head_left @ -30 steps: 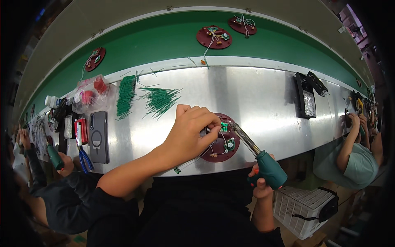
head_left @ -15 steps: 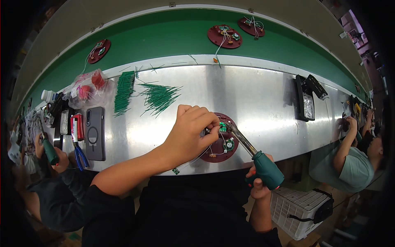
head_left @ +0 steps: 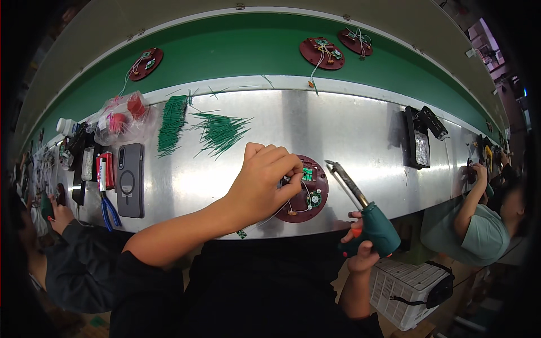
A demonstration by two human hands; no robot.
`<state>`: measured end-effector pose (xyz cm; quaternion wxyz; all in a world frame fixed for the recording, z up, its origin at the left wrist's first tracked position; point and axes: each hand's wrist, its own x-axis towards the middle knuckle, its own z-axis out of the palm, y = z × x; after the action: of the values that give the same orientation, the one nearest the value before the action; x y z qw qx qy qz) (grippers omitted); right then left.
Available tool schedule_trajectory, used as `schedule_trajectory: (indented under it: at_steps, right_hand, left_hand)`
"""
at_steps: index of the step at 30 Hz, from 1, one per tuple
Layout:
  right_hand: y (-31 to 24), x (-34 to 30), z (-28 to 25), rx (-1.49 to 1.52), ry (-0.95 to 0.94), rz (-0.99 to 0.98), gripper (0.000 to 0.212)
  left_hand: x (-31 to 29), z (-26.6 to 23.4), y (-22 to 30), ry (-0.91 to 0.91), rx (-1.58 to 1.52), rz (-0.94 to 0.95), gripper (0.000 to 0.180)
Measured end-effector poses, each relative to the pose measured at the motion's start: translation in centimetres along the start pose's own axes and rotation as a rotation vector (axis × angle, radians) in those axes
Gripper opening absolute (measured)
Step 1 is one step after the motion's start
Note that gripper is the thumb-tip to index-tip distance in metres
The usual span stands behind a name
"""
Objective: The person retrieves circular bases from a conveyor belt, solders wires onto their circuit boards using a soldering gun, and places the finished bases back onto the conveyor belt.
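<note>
A round dark-red plate [head_left: 320, 205] lies on the metal bench in front of me, bearing a small green circuit board [head_left: 308, 174], a second round-edged board [head_left: 314, 198] and thin white wires. My left hand [head_left: 269, 176] reaches over the plate's left part, thumb and fingertips pinched together at the green board's edge; what they hold is hidden. My right hand [head_left: 360, 248] grips the green handle of a soldering gun [head_left: 378, 228]. Its metal tip points up and left, right of the plate and apart from it.
A loose bunch of green wires [head_left: 220, 132] and a neat stack [head_left: 172, 125] lie farther left. Nearby are a phone [head_left: 131, 180], blue-handled pliers [head_left: 110, 213] and a plastic bag [head_left: 127, 121]. A black tray [head_left: 418, 143] stands right. Similar plates [head_left: 321, 53] rest on the green strip. People work at both sides.
The soldering gun has swung away from the circuit board to the right. My left hand stays in place. The plates on the green strip have shifted right.
</note>
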<state>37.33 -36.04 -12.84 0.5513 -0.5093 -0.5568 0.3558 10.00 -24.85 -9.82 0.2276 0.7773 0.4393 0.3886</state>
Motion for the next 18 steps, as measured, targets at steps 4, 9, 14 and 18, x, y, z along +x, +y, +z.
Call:
schedule_trajectory:
  at_steps: [4, 9, 14, 18]
  right_hand:
    - [0.6, 0.3, 0.1, 0.051, 0.064, 0.004, 0.085]
    - [0.5, 0.7, 0.2, 0.054, 0.035, -0.019, 0.081]
    - [0.6, 1.1, 0.4, 0.073, 0.040, -0.041, 0.078]
    - [1.0, 1.1, 0.0, 0.109, 0.067, -0.036, 0.076]
  left_hand:
    - [-0.1, -0.1, 0.1, -0.004, 0.001, 0.002, 0.011]
    - [-0.1, -0.1, 0.0, -0.014, 0.010, 0.014, 0.011]
    - [-0.2, -0.3, -0.3, 0.023, 0.076, 0.096, 0.013]
    - [0.4, -0.9, 0.3, 0.025, -0.023, 0.058, 0.014]
